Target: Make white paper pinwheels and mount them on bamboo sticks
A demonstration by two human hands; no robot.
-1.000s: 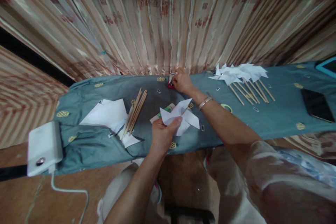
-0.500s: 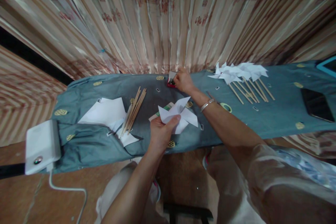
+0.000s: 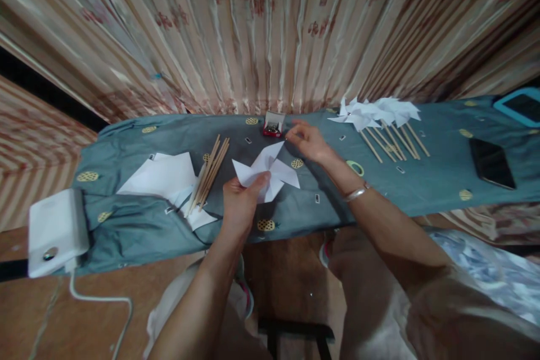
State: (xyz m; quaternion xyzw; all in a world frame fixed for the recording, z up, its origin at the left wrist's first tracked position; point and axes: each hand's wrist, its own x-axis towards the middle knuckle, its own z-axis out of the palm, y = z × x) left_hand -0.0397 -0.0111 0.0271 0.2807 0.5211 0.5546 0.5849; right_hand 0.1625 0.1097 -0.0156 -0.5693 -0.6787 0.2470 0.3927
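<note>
My left hand (image 3: 239, 207) grips a folded white paper pinwheel (image 3: 270, 171) by its lower edge, a little above the teal cloth-covered board (image 3: 139, 225). My right hand (image 3: 307, 140) hovers just right of the pinwheel, thumb and forefinger pinched close together; whether something tiny sits between them is too small to see. A small open red box (image 3: 272, 124) lies at the board's far edge, just left of that hand.
A bundle of wooden sticks (image 3: 212, 173) and white paper sheets (image 3: 162, 175) lie to the left. Finished pinwheels on sticks (image 3: 379, 117) lie at the far right, with a tape ring (image 3: 355, 167), a dark phone (image 3: 491, 163) and a blue-edged tablet (image 3: 520, 106). A white device (image 3: 57, 230) with a cable sits at the left end. A curtain hangs behind.
My right hand has drawn back from the red box toward the pinwheel. My left hand has shifted the pinwheel slightly left and farther over the board.
</note>
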